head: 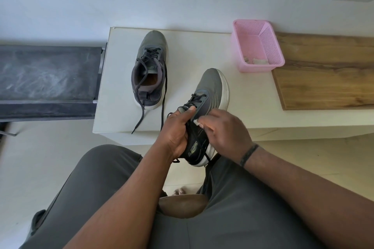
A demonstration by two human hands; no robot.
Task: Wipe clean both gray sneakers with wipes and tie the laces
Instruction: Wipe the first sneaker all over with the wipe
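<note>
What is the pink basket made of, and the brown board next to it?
The pink basket looks like plastic: thin, smooth walls punched with rows of tiny holes. The brown board looks like wood, or a wood-look coating, with wavy grain lines and a dull, matte face. From here I cannot tell which.

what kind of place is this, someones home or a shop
Most likely a home, perhaps a hallway or a corner of a room. A low white table stands against a plain wall, with a wooden board and a small pink basket on it, and a dark bench beside it on a tiled floor.
</note>
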